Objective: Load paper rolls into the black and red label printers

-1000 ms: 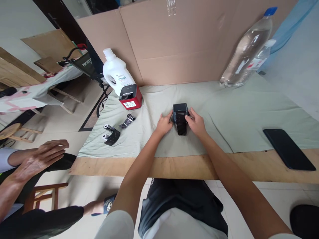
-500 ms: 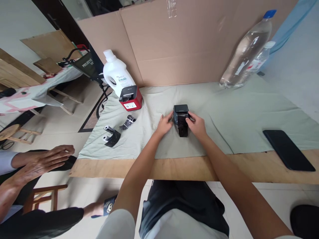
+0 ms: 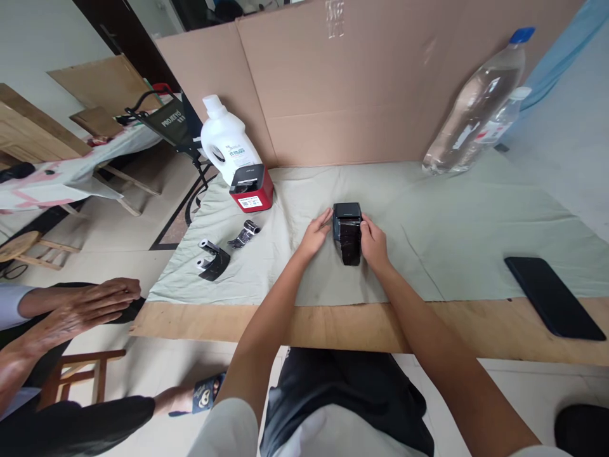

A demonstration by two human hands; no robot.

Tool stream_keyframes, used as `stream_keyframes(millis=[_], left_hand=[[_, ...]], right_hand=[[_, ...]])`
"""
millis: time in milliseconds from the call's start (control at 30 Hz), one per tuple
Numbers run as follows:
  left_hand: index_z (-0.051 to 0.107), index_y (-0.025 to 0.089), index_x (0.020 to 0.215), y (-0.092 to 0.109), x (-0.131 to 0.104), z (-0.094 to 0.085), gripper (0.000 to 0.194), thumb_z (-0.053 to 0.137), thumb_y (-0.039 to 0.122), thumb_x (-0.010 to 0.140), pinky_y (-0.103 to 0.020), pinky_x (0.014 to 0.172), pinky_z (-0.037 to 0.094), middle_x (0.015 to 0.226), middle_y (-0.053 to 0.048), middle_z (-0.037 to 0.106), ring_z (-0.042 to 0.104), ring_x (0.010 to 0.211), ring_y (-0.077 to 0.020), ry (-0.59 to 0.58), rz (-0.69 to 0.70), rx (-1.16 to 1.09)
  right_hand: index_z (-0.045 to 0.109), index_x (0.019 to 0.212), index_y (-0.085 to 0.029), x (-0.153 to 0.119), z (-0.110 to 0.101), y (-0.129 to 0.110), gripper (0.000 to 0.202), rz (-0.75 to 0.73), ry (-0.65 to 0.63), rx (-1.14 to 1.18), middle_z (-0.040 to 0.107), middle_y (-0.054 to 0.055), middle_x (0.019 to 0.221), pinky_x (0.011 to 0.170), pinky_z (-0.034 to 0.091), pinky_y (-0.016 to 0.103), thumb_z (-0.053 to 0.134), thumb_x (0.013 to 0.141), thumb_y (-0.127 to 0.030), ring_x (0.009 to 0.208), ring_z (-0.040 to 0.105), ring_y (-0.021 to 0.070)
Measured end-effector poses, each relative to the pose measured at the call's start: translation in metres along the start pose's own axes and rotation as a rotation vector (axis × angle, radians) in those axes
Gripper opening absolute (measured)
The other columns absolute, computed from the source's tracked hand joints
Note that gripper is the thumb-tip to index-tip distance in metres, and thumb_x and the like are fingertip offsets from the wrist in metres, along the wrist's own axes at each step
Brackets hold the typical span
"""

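Black boxy device [image 3: 347,211] sits on the cloth-covered bench [image 3: 333,320] between the fingers of two hands, with a strip of glossy dark film [image 3: 351,246] running down its near side.

From where I stand, far to the left of those fingers, another person's hands [image 3: 90,304] rest one over the other, away from the bench. Nearer to the fingers, though well apart from them, lie two white rolls joined by black film [image 3: 217,265], and just beyond these a small roll [image 3: 246,232] with its film trailing. Farther back on that side, a white jug [image 3: 229,138] stands behind a red and black box [image 3: 252,189] with a white label.

Next comes the left hand [image 3: 314,236], its fingers nearly straight and loosely spread, tips at the device's left side, clasping nothing. On the device's right is the right hand [image 3: 375,244], fingers bent, thumb alongside the film's edge; the other fingertips are hidden, so I cannot tell how tightly they close.

Well to the right, beyond the fingers, a big clear bottle [image 3: 476,101] leans beside a smaller one [image 3: 497,130], and a dark phone [image 3: 554,297] lies nearer the bench's front edge.
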State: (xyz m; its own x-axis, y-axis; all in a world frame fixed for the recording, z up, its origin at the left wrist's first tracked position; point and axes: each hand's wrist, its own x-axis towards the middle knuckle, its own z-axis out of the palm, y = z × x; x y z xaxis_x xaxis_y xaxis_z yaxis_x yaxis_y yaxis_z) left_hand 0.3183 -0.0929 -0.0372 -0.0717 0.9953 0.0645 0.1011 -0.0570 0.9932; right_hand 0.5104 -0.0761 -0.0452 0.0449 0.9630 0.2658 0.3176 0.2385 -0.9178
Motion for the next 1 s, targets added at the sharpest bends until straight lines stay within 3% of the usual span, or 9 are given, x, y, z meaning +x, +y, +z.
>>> stream_keyframes(millis=[200, 333, 467, 567, 733, 833, 900, 1000], left_hand=[[0.053, 0.023, 0.158, -0.011, 0.008, 0.009, 0.067, 0.056, 0.022, 0.091, -0.040, 0.135, 0.025, 0.166, -0.006, 0.049, 0.041, 0.158, -0.0216, 0.027, 0.099, -0.039], [0.047, 0.018, 0.160, -0.006, 0.029, 0.010, 0.067, 0.053, 0.025, 0.094, -0.037, 0.135, 0.025, 0.169, -0.009, 0.046, 0.040, 0.159, -0.0206, 0.046, 0.157, -0.002], [0.035, 0.012, 0.165, 0.005, 0.054, 0.013, 0.073, 0.053, 0.027, 0.096, -0.035, 0.135, 0.022, 0.173, -0.013, 0.037, 0.032, 0.163, -0.0215, 0.040, 0.079, 0.127], [0.035, 0.016, 0.165, 0.016, 0.056, 0.016, 0.071, 0.052, 0.031, 0.098, -0.038, 0.135, 0.021, 0.176, -0.010, 0.033, 0.029, 0.164, -0.0233, 0.003, 0.043, 0.265], [0.062, 0.020, 0.148, 0.045, 0.045, 0.016, 0.053, 0.055, 0.025, 0.096, -0.047, 0.131, 0.029, 0.155, -0.011, 0.061, 0.048, 0.151, -0.0307, 0.033, 0.210, 0.655], [0.080, 0.027, 0.116, 0.066, 0.055, 0.018, 0.033, 0.065, 0.019, 0.088, -0.052, 0.129, 0.030, 0.127, -0.007, 0.078, 0.058, 0.138, -0.0329, -0.126, 0.207, 0.864], [0.084, 0.030, 0.095, 0.078, 0.070, 0.021, 0.020, 0.074, 0.019, 0.081, -0.052, 0.128, 0.032, 0.111, -0.003, 0.082, 0.061, 0.133, -0.0330, -0.256, 0.140, 0.937], [0.085, 0.028, 0.085, 0.090, 0.090, 0.029, 0.021, 0.082, 0.015, 0.070, -0.048, 0.122, 0.041, 0.104, -0.005, 0.083, 0.062, 0.131, -0.0349, -0.379, 0.035, 1.084]], right_hand=[[0.067, 0.143, -0.014, 0.000, 0.001, -0.001, 0.064, -0.097, -0.046, -0.086, 0.071, 0.018, 0.140, 0.116, 0.048, 0.055, 0.038, 0.102, -0.055, 0.131, 0.067, 0.0353], [0.066, 0.144, -0.015, 0.001, 0.001, 0.001, 0.066, -0.119, -0.062, -0.119, 0.070, 0.019, 0.141, 0.116, 0.048, 0.057, 0.036, 0.103, -0.057, 0.132, 0.066, 0.0370], [0.065, 0.145, -0.014, 0.001, 0.000, 0.002, 0.070, -0.122, -0.073, -0.112, 0.070, 0.019, 0.141, 0.117, 0.047, 0.057, 0.033, 0.103, -0.061, 0.132, 0.066, 0.0375], [0.064, 0.146, -0.014, 0.001, -0.001, 0.001, 0.072, -0.122, -0.081, -0.108, 0.069, 0.020, 0.144, 0.118, 0.046, 0.059, 0.033, 0.103, -0.063, 0.133, 0.065, 0.0384], [0.066, 0.144, -0.014, 0.000, -0.001, 0.000, 0.073, -0.104, -0.080, -0.092, 0.070, 0.019, 0.143, 0.117, 0.047, 0.056, 0.034, 0.102, -0.065, 0.132, 0.066, 0.0372], [0.068, 0.142, -0.017, 0.001, -0.001, 0.001, 0.070, -0.093, -0.069, -0.074, 0.072, 0.017, 0.140, 0.116, 0.048, 0.054, 0.036, 0.102, -0.065, 0.130, 0.067, 0.0349], [0.069, 0.141, -0.019, 0.002, -0.001, 0.003, 0.068, -0.085, -0.065, -0.062, 0.072, 0.015, 0.140, 0.117, 0.047, 0.053, 0.038, 0.101, -0.064, 0.131, 0.067, 0.0338], [0.069, 0.141, -0.018, 0.003, -0.002, 0.005, 0.067, -0.074, -0.067, -0.050, 0.072, 0.016, 0.140, 0.117, 0.047, 0.053, 0.039, 0.101, -0.062, 0.131, 0.066, 0.0332]])
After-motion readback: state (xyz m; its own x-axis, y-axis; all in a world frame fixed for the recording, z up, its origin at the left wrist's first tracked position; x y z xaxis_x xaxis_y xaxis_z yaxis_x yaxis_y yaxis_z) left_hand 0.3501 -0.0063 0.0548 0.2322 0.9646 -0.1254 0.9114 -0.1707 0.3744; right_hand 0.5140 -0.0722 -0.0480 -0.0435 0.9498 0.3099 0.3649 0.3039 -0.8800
